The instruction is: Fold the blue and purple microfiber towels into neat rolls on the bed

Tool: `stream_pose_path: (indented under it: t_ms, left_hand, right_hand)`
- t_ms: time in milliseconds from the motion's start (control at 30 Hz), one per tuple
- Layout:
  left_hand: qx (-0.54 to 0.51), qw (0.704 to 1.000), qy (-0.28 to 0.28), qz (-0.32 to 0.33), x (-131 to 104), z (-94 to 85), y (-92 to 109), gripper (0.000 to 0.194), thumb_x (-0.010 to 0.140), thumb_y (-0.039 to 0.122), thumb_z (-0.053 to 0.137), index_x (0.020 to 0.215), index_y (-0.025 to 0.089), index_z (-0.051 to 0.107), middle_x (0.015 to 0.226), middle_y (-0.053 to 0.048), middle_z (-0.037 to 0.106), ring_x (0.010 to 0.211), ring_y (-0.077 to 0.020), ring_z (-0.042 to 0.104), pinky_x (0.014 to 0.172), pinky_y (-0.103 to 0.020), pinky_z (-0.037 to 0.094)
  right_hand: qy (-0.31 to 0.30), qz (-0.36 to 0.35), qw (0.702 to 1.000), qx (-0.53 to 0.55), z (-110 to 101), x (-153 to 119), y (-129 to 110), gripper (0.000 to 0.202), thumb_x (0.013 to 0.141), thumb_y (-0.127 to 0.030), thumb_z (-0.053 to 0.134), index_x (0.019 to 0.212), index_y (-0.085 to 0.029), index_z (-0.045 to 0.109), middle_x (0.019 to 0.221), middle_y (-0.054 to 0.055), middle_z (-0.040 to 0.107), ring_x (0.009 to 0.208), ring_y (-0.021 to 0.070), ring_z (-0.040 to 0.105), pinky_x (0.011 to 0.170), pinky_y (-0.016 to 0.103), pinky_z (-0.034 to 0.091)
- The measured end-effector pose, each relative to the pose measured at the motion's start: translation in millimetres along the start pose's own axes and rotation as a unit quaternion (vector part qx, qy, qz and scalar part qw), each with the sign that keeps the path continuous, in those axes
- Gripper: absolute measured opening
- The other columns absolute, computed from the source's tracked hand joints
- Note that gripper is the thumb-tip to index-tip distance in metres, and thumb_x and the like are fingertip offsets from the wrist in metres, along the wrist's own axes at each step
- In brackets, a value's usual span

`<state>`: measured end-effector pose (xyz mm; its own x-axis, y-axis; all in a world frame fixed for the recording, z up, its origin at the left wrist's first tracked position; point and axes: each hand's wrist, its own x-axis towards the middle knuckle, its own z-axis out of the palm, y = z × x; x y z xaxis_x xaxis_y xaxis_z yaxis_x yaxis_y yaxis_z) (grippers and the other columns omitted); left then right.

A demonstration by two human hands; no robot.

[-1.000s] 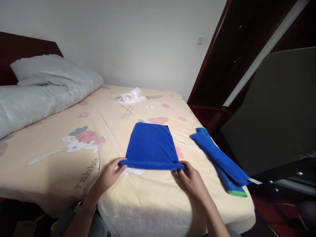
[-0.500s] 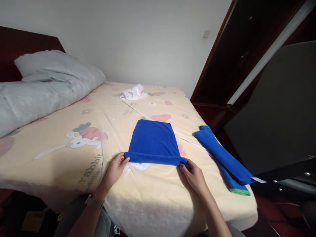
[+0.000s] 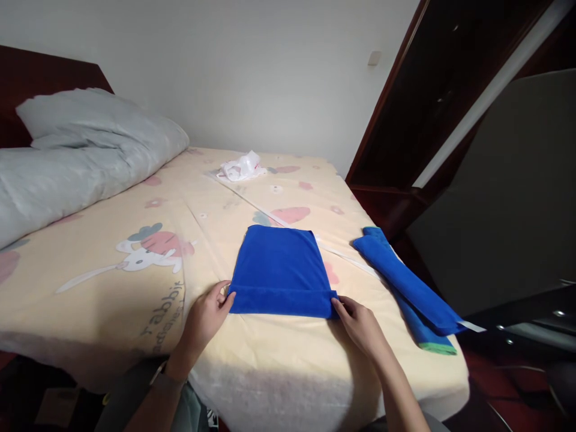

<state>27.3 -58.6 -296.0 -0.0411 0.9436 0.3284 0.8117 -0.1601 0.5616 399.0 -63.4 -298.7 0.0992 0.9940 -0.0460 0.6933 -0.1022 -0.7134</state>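
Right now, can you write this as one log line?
left hand: pinching blue towel near-left corner | right hand: pinching near-right corner | towel: flat on bed

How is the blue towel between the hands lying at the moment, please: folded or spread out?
Folded: the blue towel lies flat as a compact rectangle, a doubled edge nearest the hands.

So the bed (image 3: 288,372) has a cream sheet with cartoon rabbit prints. A folded blue towel (image 3: 281,270) lies flat near the front edge. Right of that towel sit two more folded blue towels (image 3: 405,282), stacked. Behind it there's a crumpled white plastic bag (image 3: 240,166), and off to its left a grey duvet (image 3: 81,156).
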Motion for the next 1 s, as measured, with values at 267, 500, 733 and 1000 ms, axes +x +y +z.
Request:
stream_pose_path:
  t_ms: [267,500,733,1000]
  left_hand:
    - [0.052,0.998,0.009,0.028,2.7,-2.5,-2.6,0.029,0.092,0.041,0.054,0.108,0.022,0.067,0.063,0.002,0.064,0.067,-0.0180,0.065,0.062,-0.025,0.045]
    - [0.074,0.996,0.010,0.038,3.1,-7.3,-2.2,0.025,0.089,0.040,0.058,0.103,0.023,0.070,0.071,-0.001,0.067,0.072,-0.0207,0.066,0.067,-0.027,0.049]
    - [0.090,0.995,-0.033,0.040,3.9,-7.2,-5.4,0.027,0.091,0.040,0.055,0.106,0.022,0.069,0.064,0.001,0.060,0.066,-0.0193,0.062,0.064,-0.028,0.048]
    - [0.079,0.973,0.051,0.211,-2.3,-8.8,12.6,0.026,0.098,0.025,0.048,0.111,0.020,0.070,0.112,-0.010,0.070,0.109,-0.0243,0.063,0.099,-0.039,0.048]
  right_hand:
    - [0.021,-0.005,0.997,-0.074,-3.3,-3.8,-12.5,0.057,0.095,-0.065,0.034,0.065,-0.026,0.063,0.066,0.006,0.072,0.067,0.0260,0.066,0.061,0.032,0.045]
    - [0.021,0.003,0.998,-0.062,0.0,-2.0,-9.8,0.047,0.095,-0.060,0.040,0.083,-0.027,0.071,0.094,0.008,0.078,0.093,0.0315,0.070,0.076,0.035,0.048]
    - [0.041,0.014,0.995,-0.089,7.9,-1.3,-11.1,0.036,0.095,-0.053,0.046,0.103,-0.025,0.066,0.092,0.006,0.077,0.088,0.0298,0.071,0.074,0.036,0.049]
    - [0.190,-0.185,0.956,-0.122,4.9,-6.7,-18.3,0.035,0.098,-0.041,0.044,0.112,-0.018,0.067,0.117,0.014,0.068,0.108,0.0300,0.062,0.096,0.045,0.048]
